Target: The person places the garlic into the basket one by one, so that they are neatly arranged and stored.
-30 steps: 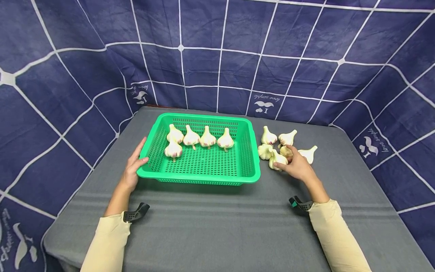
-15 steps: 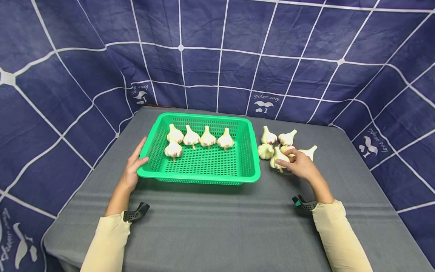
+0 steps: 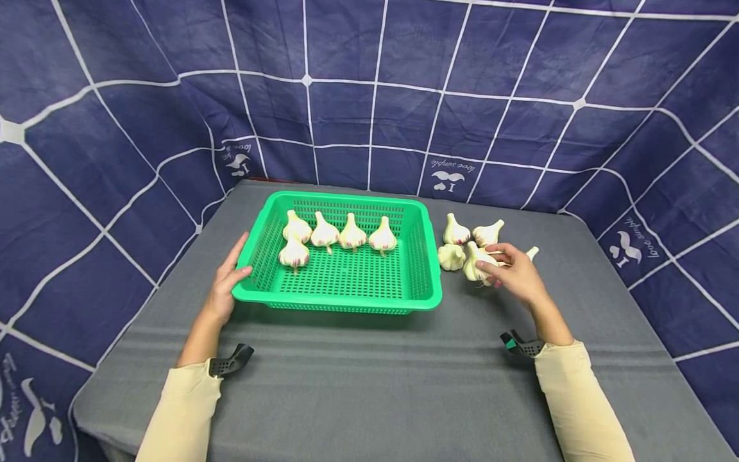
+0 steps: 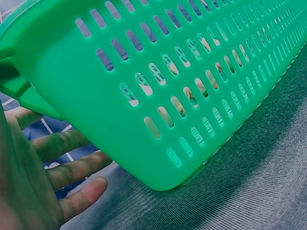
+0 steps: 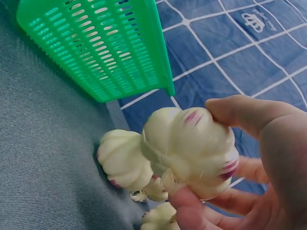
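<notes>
My right hand (image 3: 519, 277) pinches a white garlic bulb (image 3: 475, 264) between thumb and fingers, its stem pointing up. The right wrist view shows the held bulb's root end and purple streaks, lifted in front of other bulbs. More garlic bulbs (image 3: 456, 232) lie around it on the table; one is mostly hidden by the hand. To the left stands a green plastic basket (image 3: 346, 280), with several bulbs (image 3: 383, 239) along its back and left. At the basket's left end is my left hand (image 3: 222, 290), thumb by the rim and fingers spread fairly straight against its outside.
Grey cloth covers the table (image 3: 369, 385). Behind and at both sides hangs a blue curtain (image 3: 404, 115) with white grid lines. The loose bulbs sit close to the basket's right wall. Black straps (image 3: 231, 361) circle both wrists.
My right hand has taken hold of the front bulb, tipped it more upright and lifted it slightly, moving a little to the right. The left hand and basket have stayed in place.
</notes>
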A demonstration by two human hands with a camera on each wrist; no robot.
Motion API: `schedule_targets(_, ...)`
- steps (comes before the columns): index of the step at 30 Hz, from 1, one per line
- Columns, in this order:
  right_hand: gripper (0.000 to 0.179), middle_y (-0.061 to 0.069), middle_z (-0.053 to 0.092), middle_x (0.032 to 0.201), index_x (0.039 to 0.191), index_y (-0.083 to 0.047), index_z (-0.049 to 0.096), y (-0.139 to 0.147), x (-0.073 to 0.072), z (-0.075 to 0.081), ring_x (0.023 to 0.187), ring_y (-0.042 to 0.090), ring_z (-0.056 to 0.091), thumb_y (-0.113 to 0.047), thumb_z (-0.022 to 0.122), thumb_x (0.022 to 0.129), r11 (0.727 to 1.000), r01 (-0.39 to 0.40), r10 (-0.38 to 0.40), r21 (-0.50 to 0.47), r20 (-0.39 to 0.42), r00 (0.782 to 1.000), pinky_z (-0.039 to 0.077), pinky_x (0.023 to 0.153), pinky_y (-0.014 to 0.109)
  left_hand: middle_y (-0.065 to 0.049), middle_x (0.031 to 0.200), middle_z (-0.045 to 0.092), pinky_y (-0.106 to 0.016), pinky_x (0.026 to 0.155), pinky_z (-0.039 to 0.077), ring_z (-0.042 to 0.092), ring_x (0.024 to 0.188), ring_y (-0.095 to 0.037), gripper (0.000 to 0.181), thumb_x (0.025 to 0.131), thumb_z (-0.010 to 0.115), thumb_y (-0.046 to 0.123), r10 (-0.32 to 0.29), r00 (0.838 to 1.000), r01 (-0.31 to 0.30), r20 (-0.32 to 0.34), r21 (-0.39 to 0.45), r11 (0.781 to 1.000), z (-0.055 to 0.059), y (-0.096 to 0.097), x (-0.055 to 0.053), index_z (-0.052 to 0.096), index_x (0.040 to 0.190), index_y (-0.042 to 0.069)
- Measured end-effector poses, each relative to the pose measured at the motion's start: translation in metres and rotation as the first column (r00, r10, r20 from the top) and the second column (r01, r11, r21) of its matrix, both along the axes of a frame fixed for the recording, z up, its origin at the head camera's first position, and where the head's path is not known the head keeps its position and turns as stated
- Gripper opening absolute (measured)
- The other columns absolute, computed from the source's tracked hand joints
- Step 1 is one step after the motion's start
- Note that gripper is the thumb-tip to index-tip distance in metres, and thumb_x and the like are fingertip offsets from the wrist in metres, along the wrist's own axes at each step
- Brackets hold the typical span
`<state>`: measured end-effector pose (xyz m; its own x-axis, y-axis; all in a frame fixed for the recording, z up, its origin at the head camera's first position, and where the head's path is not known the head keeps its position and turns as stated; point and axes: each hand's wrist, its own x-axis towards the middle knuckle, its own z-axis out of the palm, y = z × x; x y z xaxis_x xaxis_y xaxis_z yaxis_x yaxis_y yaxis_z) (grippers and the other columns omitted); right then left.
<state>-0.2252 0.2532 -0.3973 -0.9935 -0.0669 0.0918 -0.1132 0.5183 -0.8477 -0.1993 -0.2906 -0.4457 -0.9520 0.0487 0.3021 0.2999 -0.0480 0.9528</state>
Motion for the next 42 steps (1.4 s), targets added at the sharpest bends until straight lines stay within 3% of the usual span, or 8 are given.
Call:
schedule_targets(3,0.057,0.028,0.061,0.113,0.142,0.005,0.047,-0.002,0.002,0.005,0.064,0.011,0.065,-0.015,0.069,0.093,0.999,0.004,-0.005,-0.044,-0.012,1.0,0.053,0.056,0.028,-0.006,0.142,0.042,-0.018,0.091,0.042,0.056,0.107,-0.01,0.066,0.093,0.037,0.001,0.0,1.0,-0.001,0.003,0.002,1.0,0.0,0.0,0.0,0.024,0.157,0.006)
schedule_targets(10,0.054,0.006,0.054,0.106,0.138,0.008,0.048,0.0,-0.001,-0.001,0.069,0.008,0.065,-0.019,0.066,0.096,0.983,0.059,-0.054,-0.174,0.032,0.998,0.055,0.059,0.027,-0.005,0.143,0.041,-0.018,0.09,0.042,0.055,0.107,-0.009,0.066,0.093,0.037,0.002,0.004,1.0,-0.004,0.008,0.0,1.0,0.0,0.001,0.0,0.024,0.157,0.006)
schedule_targets(18,0.061,-0.005,0.057,0.104,0.146,0.007,0.04,-0.002,-0.001,-0.005,0.071,0.007,0.065,-0.015,0.066,0.095,0.936,0.158,-0.142,-0.316,0.072,0.987,0.055,0.057,0.025,-0.009,0.147,0.038,-0.017,0.094,0.039,0.052,0.113,-0.009,0.066,0.093,0.036,0.001,-0.011,1.0,0.011,0.001,0.001,1.0,-0.001,0.002,-0.001,0.022,0.157,0.005)
schedule_targets(24,0.061,0.004,0.052,0.112,0.144,0.014,0.036,-0.004,-0.001,-0.005,0.072,0.009,0.066,-0.007,0.065,0.094,0.899,0.105,-0.092,-0.424,0.051,0.994,0.056,0.058,0.026,-0.006,0.141,0.043,-0.018,0.09,0.042,0.055,0.107,-0.009,0.066,0.092,0.036,0.001,-0.005,1.0,0.005,0.005,0.005,1.0,0.0,0.001,-0.001,0.023,0.157,0.005)
schedule_targets(31,0.058,0.007,0.05,0.117,0.141,0.017,0.037,-0.006,0.001,-0.004,0.075,0.01,0.066,0.002,0.064,0.092,0.852,0.053,-0.055,-0.52,0.012,0.998,0.056,0.059,0.028,-0.02,0.157,0.023,-0.014,0.101,0.029,0.039,0.124,-0.004,0.067,0.09,0.038,0.001,0.024,0.999,-0.025,-0.021,-0.053,0.998,0.0,0.0,-0.003,0.024,0.156,0.003)
schedule_targets(34,0.055,0.007,0.052,0.111,0.139,0.014,0.04,-0.007,0.0,-0.003,0.074,0.012,0.067,-0.001,0.066,0.092,0.842,0.046,-0.056,-0.537,-0.003,0.998,0.057,0.059,0.028,-0.022,0.156,0.024,-0.015,0.098,0.034,0.044,0.12,-0.007,0.067,0.091,0.038,0.001,0.021,1.0,-0.021,-0.007,-0.041,0.999,0.001,0.0,-0.002,0.023,0.156,0.004)
schedule_targets(42,0.048,0.007,0.051,0.11,0.133,0.007,0.047,-0.01,-0.001,0.004,0.076,0.012,0.069,-0.008,0.068,0.093,0.851,0.058,-0.068,-0.523,0.0,0.998,0.057,0.062,0.028,-0.002,0.139,0.045,-0.018,0.088,0.043,0.056,0.104,-0.009,0.066,0.092,0.037,0.002,0.007,1.0,-0.007,0.008,0.001,1.0,0.0,0.0,-0.001,0.024,0.157,0.006)
